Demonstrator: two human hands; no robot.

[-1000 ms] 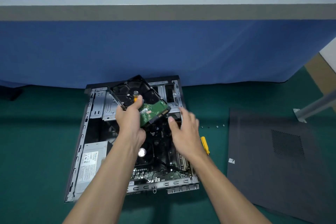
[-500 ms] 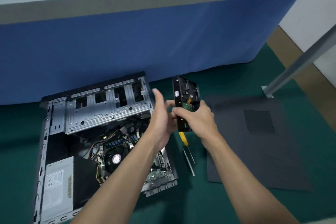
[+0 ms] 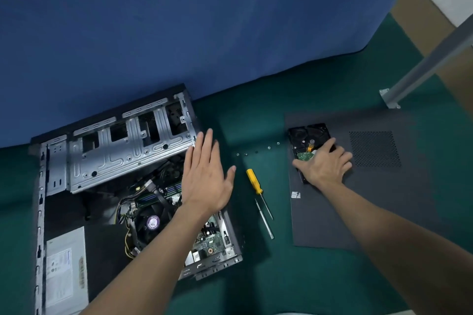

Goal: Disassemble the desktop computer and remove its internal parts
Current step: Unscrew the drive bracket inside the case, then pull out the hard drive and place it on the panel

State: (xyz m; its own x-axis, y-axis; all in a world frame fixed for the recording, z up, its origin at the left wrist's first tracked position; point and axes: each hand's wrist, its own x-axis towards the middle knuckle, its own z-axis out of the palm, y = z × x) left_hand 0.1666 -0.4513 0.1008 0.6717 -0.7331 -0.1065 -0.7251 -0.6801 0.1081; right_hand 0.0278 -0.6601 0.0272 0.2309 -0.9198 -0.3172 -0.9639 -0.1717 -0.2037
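Observation:
The open computer case (image 3: 122, 151) lies on its side at the left, with the drive cage, cooler fan (image 3: 152, 221), motherboard and power supply (image 3: 65, 268) showing inside. A black hard drive (image 3: 308, 137), circuit board up, rests on the removed side panel (image 3: 384, 199) at the right. My right hand (image 3: 323, 165) lies over the drive's near end, fingers wrapped on it. My left hand (image 3: 207, 174) hovers flat and empty above the case's right edge.
A yellow-handled screwdriver (image 3: 258, 190) and a thin metal tool (image 3: 265, 220) lie on the green mat between case and panel. Several small screws (image 3: 256, 152) sit in a row behind them. A blue partition stands behind; a grey metal leg (image 3: 419, 69) rises at right.
The hard drive went from above the case, passed from my left hand to my right, then down onto the side panel at the right. My left hand let go and opened.

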